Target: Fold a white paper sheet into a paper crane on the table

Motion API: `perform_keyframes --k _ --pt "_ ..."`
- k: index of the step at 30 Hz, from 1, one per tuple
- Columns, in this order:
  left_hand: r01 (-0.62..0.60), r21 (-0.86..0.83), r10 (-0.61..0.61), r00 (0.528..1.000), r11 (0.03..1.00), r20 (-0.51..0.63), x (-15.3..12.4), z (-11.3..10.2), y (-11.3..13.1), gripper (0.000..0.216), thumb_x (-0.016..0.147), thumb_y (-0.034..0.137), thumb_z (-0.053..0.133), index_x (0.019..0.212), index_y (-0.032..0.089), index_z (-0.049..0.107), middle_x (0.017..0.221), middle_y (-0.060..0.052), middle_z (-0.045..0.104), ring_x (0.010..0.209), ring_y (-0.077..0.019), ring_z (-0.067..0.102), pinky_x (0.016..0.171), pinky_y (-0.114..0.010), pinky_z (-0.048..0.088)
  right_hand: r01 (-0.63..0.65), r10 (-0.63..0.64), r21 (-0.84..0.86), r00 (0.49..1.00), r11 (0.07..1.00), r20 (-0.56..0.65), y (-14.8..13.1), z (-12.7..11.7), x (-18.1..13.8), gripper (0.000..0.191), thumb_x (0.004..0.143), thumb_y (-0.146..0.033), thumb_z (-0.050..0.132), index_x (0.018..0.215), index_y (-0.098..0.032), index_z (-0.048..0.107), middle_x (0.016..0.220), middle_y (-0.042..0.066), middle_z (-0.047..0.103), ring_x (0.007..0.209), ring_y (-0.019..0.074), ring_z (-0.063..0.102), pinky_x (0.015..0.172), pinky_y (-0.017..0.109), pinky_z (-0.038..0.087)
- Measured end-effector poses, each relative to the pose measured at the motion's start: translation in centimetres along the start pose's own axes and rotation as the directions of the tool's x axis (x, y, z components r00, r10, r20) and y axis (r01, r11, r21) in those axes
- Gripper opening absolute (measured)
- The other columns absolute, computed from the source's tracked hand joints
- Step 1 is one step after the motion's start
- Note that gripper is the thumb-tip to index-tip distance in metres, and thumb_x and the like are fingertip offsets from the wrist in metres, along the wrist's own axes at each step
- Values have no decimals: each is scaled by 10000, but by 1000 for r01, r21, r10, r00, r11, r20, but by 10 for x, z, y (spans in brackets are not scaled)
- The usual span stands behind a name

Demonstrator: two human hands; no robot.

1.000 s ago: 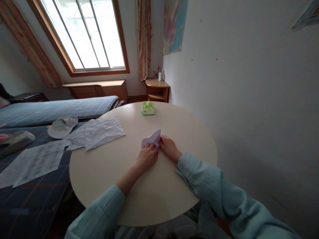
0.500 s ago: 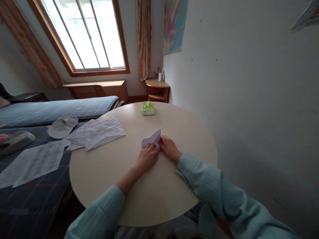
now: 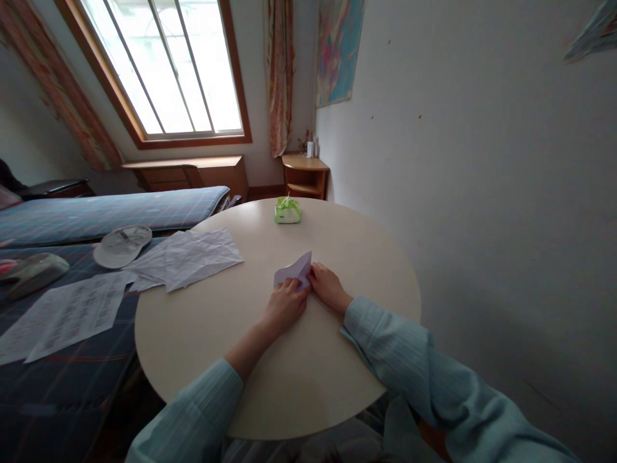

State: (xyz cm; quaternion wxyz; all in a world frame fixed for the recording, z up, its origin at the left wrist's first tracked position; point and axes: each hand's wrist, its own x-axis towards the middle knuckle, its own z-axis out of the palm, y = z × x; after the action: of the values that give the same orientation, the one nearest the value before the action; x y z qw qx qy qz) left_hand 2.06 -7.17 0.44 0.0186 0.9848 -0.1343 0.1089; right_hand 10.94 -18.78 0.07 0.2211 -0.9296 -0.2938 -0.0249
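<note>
Pale round tabletop [image 3: 193,331] underlies my left hand [image 3: 286,302] and right hand [image 3: 329,285], both holding folded paper [image 3: 294,269]; leftward printed sheets [image 3: 80,312] look illegible.

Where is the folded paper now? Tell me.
In the head view, the folded paper is near centre on the round table, left hand on its near side, right hand at its right edge.

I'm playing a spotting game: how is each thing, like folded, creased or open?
Small paper, folded
Left grip, on the paper
Right grip, on the paper's right end
White sheets, creased, overlapping
Printed sheets, spread out
Green pack, top poking up
Curtains, drawn aside
Window, bright; can't tell if shut
</note>
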Motion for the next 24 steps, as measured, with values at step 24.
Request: perform_keyframes --k 24 --pt "43 -6 -43 999 999 11 2 -2 2 275 819 208 402 1053 137 527 1022 -94 558 983 -213 480 835 -344 420 8 -8 5 1000 1000 7 1 -1 0 155 840 -148 390 917 -128 523 962 85 579 879 147 528 765 236 379"
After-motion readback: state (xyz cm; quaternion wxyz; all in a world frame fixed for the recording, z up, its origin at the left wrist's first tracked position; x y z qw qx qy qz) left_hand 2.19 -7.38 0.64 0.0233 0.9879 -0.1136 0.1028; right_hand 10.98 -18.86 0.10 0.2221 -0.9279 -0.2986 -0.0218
